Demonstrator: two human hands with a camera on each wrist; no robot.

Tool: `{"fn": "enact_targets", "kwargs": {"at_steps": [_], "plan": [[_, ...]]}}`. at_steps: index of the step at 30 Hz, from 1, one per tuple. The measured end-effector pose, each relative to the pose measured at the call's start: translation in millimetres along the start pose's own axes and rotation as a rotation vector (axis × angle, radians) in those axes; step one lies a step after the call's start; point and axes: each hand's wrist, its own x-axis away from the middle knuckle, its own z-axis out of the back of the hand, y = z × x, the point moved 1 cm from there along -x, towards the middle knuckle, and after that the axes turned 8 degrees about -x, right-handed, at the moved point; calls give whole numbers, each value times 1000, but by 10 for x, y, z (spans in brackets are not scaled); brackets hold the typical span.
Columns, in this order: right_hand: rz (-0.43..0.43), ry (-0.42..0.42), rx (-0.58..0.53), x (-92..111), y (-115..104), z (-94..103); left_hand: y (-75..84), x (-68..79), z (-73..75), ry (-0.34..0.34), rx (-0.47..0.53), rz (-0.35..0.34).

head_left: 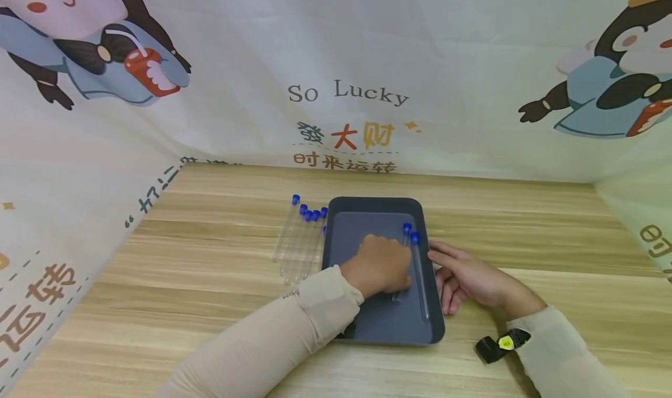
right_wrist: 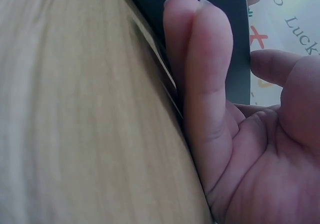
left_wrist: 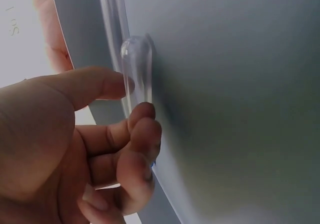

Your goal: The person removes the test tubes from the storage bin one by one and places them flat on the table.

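Observation:
A dark grey rectangular tray (head_left: 357,322) lies on the wooden table. Over its inside, my left hand (head_left: 379,264) pinches a clear test tube (left_wrist: 137,59) between thumb and fingers, near the tube's rounded end. Its blue cap (head_left: 406,229) points away from me. Close beside it, a second blue-capped test tube (head_left: 422,281) lies lengthwise along the tray's right side. My right hand (head_left: 469,278) rests at the tray's right wall from outside. Its fingers (right_wrist: 207,74) lie fairly straight against the wall, and the thumb (right_wrist: 275,66) touches the rim.
Left of the tray, several blue-capped test tubes (head_left: 301,246) lie side by side on the table (head_left: 184,281), one cap partly hidden by the tray's edge. A printed cloth (head_left: 346,53) hangs behind and at both sides. The right sleeve carries a small black device (head_left: 490,349).

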Motion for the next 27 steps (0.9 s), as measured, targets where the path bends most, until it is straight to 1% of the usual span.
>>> {"fn": "enact_targets", "kwargs": {"at_steps": [6,14,23,27], "plan": [[3,0,5,1,-9,-5,-14,4,-2,-4,-16,23],[14,-4,15,-13,6,20,-35,9,41,35,-61,45],[12,-3,17,-19,-3,10,-66,66,105,47,-55,52],[12,-4,20,-15,1,8,-85,96,123,79,-38,50]]}}
